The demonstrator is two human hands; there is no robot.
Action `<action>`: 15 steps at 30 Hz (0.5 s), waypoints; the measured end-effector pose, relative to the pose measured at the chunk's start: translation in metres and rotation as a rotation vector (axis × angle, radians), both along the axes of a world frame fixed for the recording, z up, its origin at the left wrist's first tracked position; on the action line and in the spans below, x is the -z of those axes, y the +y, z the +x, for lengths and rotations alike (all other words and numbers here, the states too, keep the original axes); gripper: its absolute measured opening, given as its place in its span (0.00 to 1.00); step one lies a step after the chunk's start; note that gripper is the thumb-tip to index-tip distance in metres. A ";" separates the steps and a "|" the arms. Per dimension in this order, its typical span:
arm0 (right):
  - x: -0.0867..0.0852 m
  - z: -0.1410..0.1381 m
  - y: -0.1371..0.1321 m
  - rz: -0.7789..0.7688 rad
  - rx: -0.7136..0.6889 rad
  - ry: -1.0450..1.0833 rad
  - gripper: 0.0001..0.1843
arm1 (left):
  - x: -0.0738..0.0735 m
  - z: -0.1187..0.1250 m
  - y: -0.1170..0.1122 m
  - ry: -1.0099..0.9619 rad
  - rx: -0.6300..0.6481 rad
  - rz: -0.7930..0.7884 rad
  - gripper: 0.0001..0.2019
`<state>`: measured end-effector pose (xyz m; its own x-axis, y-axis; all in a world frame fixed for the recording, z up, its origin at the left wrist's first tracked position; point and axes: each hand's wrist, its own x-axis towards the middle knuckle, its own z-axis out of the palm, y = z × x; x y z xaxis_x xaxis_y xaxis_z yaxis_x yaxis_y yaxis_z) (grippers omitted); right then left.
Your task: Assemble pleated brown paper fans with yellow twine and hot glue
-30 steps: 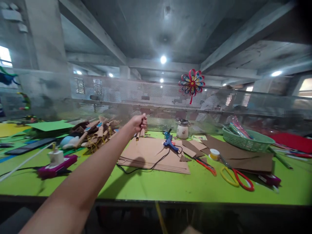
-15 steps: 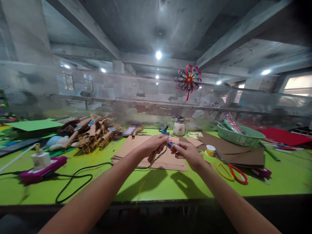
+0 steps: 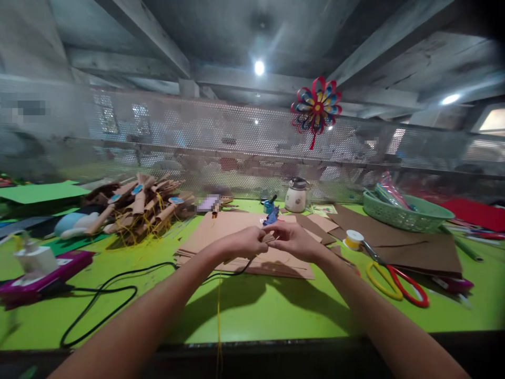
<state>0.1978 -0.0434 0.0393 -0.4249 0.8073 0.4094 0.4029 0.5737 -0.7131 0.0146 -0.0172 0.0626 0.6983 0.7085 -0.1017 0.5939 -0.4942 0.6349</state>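
My left hand point(image 3: 248, 242) and my right hand point(image 3: 298, 241) meet in the middle, above a stack of brown cardboard sheets point(image 3: 292, 267). Both hands' fingers are closed around a small brown paper piece point(image 3: 270, 238), which they mostly hide. Yellow thread point(image 3: 219, 310) hangs below my left hand, past the table's front edge. Just beyond my fingertips is a dark blue tool point(image 3: 271, 216), partly covered, perhaps a glue gun. A black cord point(image 3: 236, 271) runs under my wrists across the green table point(image 3: 236, 326).
Brown paper rolls with yellow threads point(image 3: 138, 208) lie heaped at left, behind a purple power strip point(image 3: 43, 279). To the right are a thread spool point(image 3: 354, 239), scissors point(image 3: 394, 279) and a green basket point(image 3: 410, 213). A jar point(image 3: 295, 197) stands behind; a paper flower point(image 3: 316, 108) hangs above.
My hands have come closer together, and my right hand has moved to meet my left. A blue part seen between them earlier is now hidden. The camera view has shifted slightly.
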 end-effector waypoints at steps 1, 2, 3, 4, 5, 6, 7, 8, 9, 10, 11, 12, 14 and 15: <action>0.005 0.000 0.003 0.040 0.026 -0.001 0.15 | 0.003 0.000 0.002 0.014 -0.011 -0.005 0.06; 0.010 0.001 0.005 0.077 0.045 0.010 0.13 | 0.006 -0.001 0.005 0.029 -0.017 -0.004 0.06; 0.015 0.002 0.007 0.104 0.050 0.026 0.13 | 0.009 -0.001 0.007 0.041 -0.018 -0.002 0.05; 0.018 0.003 0.008 0.117 0.043 0.043 0.12 | 0.011 0.000 0.008 0.046 -0.012 -0.001 0.05; 0.021 0.004 0.009 0.116 0.027 0.058 0.11 | 0.014 0.000 0.010 0.044 -0.001 0.001 0.05; 0.024 0.005 0.008 0.104 0.009 0.068 0.11 | 0.017 0.000 0.010 0.034 0.012 0.007 0.05; 0.025 0.005 0.008 0.089 -0.007 0.073 0.11 | 0.019 0.001 0.010 0.019 0.027 0.021 0.05; 0.026 0.006 0.006 0.075 -0.018 0.072 0.11 | 0.022 0.001 0.010 0.002 0.042 0.050 0.06; 0.027 0.006 0.005 0.064 -0.021 0.066 0.11 | 0.024 0.002 0.009 -0.010 0.056 0.097 0.06; 0.028 0.006 0.004 0.060 -0.017 0.059 0.11 | 0.025 0.001 0.007 -0.017 0.069 0.158 0.07; 0.028 0.006 0.002 0.064 -0.008 0.051 0.11 | 0.027 0.001 0.006 -0.020 0.078 0.226 0.07; 0.029 0.006 0.001 0.073 0.002 0.045 0.11 | 0.028 0.000 0.005 -0.019 0.084 0.291 0.07; 0.031 0.006 0.000 0.095 0.016 0.048 0.10 | 0.029 -0.002 0.003 -0.013 0.085 0.409 0.08; 0.031 0.007 0.001 0.106 0.023 0.058 0.10 | 0.029 -0.002 0.003 -0.009 0.082 0.465 0.09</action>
<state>0.2045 -0.0428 0.0081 -0.3803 0.7673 0.5163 0.3765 0.6384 -0.6713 0.0122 -0.0144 0.0335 0.7536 0.6197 0.2192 0.5364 -0.7726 0.3397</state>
